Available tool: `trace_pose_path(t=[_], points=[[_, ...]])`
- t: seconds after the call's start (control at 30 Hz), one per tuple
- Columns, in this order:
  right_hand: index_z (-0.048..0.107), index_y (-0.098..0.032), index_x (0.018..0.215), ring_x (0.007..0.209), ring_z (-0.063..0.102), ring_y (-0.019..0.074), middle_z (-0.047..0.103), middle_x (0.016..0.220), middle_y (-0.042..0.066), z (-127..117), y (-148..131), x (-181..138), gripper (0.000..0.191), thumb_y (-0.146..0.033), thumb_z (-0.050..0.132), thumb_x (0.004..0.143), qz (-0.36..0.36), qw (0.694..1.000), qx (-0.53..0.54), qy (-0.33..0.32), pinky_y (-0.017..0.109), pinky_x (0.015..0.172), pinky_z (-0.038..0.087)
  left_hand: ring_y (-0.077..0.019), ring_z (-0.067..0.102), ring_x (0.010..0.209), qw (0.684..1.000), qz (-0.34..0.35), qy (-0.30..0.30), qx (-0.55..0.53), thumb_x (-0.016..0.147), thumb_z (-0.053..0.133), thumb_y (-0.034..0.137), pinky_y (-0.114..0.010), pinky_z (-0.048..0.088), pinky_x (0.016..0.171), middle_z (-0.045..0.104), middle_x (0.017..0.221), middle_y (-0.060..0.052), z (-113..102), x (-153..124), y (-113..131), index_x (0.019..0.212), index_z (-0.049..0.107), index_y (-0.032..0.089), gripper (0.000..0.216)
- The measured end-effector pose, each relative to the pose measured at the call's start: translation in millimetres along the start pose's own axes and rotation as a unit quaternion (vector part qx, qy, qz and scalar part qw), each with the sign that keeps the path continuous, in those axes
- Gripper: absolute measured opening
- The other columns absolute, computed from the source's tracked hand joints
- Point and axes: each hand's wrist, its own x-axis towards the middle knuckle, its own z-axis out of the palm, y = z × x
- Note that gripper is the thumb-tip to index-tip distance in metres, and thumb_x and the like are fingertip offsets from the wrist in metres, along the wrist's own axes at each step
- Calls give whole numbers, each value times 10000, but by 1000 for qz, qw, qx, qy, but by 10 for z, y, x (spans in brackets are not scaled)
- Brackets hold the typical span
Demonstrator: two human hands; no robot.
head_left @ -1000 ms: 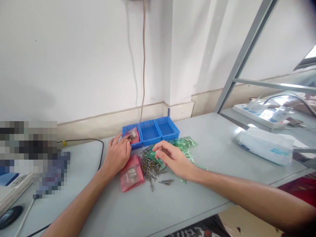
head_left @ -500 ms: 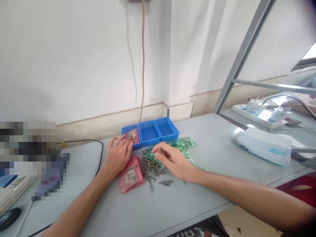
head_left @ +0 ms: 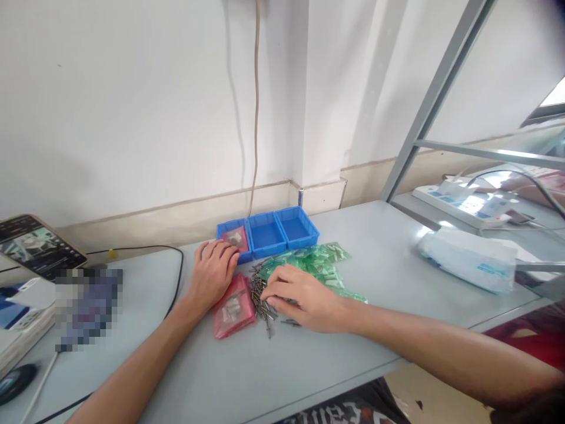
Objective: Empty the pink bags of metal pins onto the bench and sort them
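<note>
My left hand (head_left: 214, 270) lies with outstretched fingers at the front of the left blue bin (head_left: 245, 257), in which a red bag of light-coloured pieces (head_left: 236, 237) rests. Just below this hand is another red bag of pale parts (head_left: 233, 312) on the table. My right hand (head_left: 304, 299) is at the pile of small metal pins (head_left: 260, 288), which look like blind rivets. Its thumb and forefinger are bent close together at the pins; whatever is between the tips is hidden. Green plastic bags with small pieces (head_left: 324, 262) lie behind the right hand.
Two more blue bins, one in the middle (head_left: 267, 234) and one at the right (head_left: 298, 227), stand in the row. A white soft pack (head_left: 470, 259) is at right near a metal frame (head_left: 435, 100). At left are a phone (head_left: 37, 244), a black mouse (head_left: 17, 383) and cables.
My right hand has come down and slightly left onto the pile of metal pins. My left hand has stayed by the left bin. The view has shifted slightly.
</note>
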Motion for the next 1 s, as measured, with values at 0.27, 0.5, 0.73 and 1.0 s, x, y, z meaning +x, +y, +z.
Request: trace_pose_path(t=[0.27, 0.5, 0.73, 1.0], points=[[718, -194, 1327, 1140, 568, 248, 659, 1259, 125, 69, 11, -17, 297, -300, 541, 1113, -44, 991, -95, -81, 423, 1048, 460, -329, 628, 1241, 1000, -4, 4, -7, 1119, 452, 318, -540, 398, 1126, 758, 1254, -117, 0, 3, 19, 1210, 718, 200, 305], [676, -225, 1407, 1191, 535, 261, 633, 1355, 127, 88, -1, -30, 356, -376, 505, 1134, -43, 985, -122, -113, 445, 1060, 444, -331, 625, 1251, 1000, -1, -1, -1, 1121, 448, 317, -547, 385, 1144, 753, 1264, -117, 3, -3, 8, 1216, 710, 199, 303], [620, -248, 1485, 1214, 517, 281, 541, 1613, 101, 65, -43, -16, 401, -395, 492, 1134, -79, 976, -155, -135, 456, 1043, 427, -334, 630, 1226, 1000, 1, 5, 7, 1118, 451, 306, -550, 389, 1141, 756, 1249, -119, -3, 4, 23, 1205, 712, 191, 298], [538, -170, 1565, 1312, 485, 291, 581, 1603, 108, 101, -63, -43, 490, -405, 478, 1140, -112, 972, -146, -147, 495, 1092, 416, -340, 625, 1237, 1000, -1, 1, 10, 1113, 463, 302, -564, 375, 1146, 759, 1255, -116, -11, 15, 28, 1205, 722, 203, 292]])
